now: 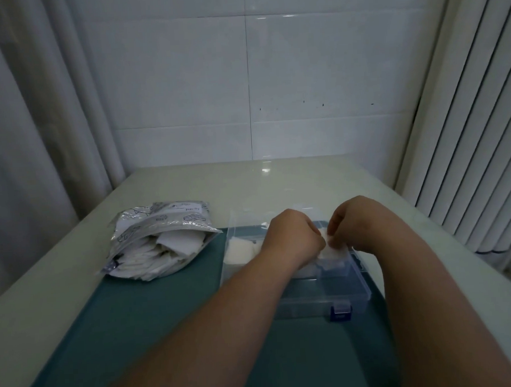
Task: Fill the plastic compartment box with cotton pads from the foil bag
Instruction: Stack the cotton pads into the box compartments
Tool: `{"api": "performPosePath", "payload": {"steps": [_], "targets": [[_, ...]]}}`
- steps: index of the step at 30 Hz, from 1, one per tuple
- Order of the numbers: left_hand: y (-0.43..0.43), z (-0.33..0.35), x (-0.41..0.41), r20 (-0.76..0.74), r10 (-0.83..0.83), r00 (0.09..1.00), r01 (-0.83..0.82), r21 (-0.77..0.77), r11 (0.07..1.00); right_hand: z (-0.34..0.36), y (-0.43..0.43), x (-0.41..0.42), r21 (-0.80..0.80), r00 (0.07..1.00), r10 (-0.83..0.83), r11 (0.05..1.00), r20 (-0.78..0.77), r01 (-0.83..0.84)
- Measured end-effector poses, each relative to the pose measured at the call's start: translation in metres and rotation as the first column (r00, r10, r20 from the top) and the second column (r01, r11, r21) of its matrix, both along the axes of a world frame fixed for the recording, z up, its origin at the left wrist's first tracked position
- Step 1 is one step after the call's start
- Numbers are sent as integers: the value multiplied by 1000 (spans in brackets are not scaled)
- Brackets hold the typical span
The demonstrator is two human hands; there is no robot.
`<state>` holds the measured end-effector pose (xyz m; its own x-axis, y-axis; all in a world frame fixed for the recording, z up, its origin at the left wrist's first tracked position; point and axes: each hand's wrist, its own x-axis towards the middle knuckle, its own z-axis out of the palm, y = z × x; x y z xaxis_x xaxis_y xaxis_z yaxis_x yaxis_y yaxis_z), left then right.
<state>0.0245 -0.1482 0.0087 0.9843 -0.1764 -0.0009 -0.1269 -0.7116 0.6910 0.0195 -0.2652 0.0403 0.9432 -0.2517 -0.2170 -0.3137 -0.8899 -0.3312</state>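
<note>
One cotton pad (333,250) between left hand (292,235) and right hand (359,227)

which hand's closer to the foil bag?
Left. The left hand is over the box, right of the foil bag; the right hand is farther right, pinching a cotton pad.

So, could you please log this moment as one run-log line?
left hand, right hand pinch cotton pad | over compartment box | foil bag open beside it

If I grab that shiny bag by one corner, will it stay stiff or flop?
Probably floppy: the foil bag looks thin and crinkled. Likely light, since it holds only cotton pads. Its mouth gapes open, so pads may spill if tipped.
</note>
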Motion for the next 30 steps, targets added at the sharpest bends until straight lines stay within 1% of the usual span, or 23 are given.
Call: {"api": "performPosePath", "payload": {"steps": [2,4,6,9,11,13,15,19,21,23,25,26,30], "targets": [[-1,-1,3,-12,-30,999,31,67,997,-3,0,5,-60,999,17,998,-30,-19],[-4,-3,5,-22,-64,998,66,164,984,-6,3,9,-150,990,51,986,-134,-71],[-9,-3,7,-41,-66,997,75,264,962,-11,5,12,-199,972,52,975,-227,-99],[-12,-1,10,-84,-79,993,103,345,933,-15,3,14,-223,965,58,968,-257,-117],[-9,0,13,-78,-96,992,117,351,929,-12,0,12,-217,969,70,968,-237,-123],[-4,1,13,-31,-97,995,102,337,936,-10,-4,11,-185,979,85,975,-185,-120],[0,-1,13,-9,-106,994,102,355,929,-11,-7,13,-165,985,90,980,-148,-114],[0,-4,13,-60,-151,987,162,394,905,-22,-3,14,-193,978,66,975,-200,-105],[0,-2,12,-60,-161,985,172,411,895,-25,-3,15,-196,979,55,976,-194,-93],[2,-1,10,-19,-169,985,163,391,906,-24,-4,18,-185,986,34,981,-163,-64],[5,-1,8,46,-168,985,144,329,933,-23,-5,18,-173,990,17,984,-138,-41],[6,-1,7,53,-169,984,144,317,937,-24,-5,18,-168,991,8,985,-130,-30],[6,-2,4,-14,-179,984,173,345,923,-25,-5,17,-159,993,-9,987,-119,-10]]}}
